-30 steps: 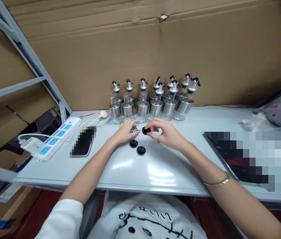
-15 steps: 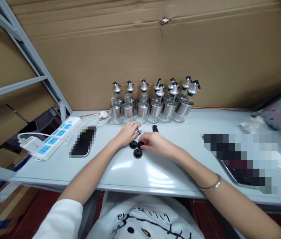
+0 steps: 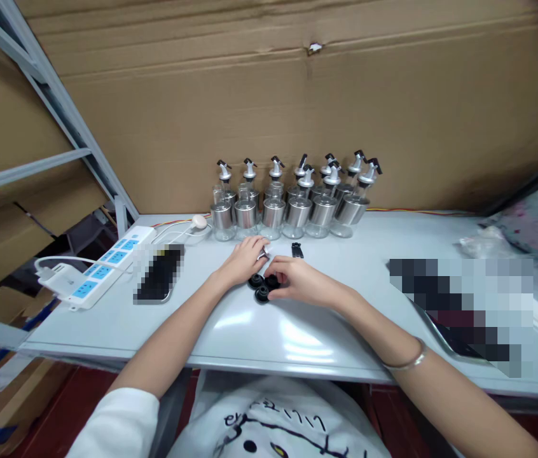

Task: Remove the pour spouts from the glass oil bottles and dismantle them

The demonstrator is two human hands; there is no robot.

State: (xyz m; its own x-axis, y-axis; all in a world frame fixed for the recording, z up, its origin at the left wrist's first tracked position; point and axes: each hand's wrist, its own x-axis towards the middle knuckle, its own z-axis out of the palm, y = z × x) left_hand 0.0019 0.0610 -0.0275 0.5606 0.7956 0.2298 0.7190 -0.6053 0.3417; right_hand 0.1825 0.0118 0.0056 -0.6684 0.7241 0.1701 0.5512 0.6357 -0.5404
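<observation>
My left hand (image 3: pixel 246 257) rests on the table with its fingers curled round small silvery metal parts (image 3: pixel 263 253). Just right of it, my right hand (image 3: pixel 297 280) has thumb and fingertips closing on a black round stopper (image 3: pixel 271 282). Two more black stoppers lie against it, one partly behind my left hand (image 3: pixel 255 280) and one nearer the front (image 3: pixel 262 294). Small black pieces (image 3: pixel 297 250) lie behind my right hand.
Rows of glass bottles with steel sleeves (image 3: pixel 273 213) stand at the back, some with pourers. A power strip (image 3: pixel 111 264) and phone (image 3: pixel 159 273) lie left. A blurred dark device (image 3: pixel 460 340) and plastic bag (image 3: pixel 486 243) are right.
The fingers of my right hand have shifted slightly toward the front stopper. The stoppers sit closer together. My left hand has hardly moved.
</observation>
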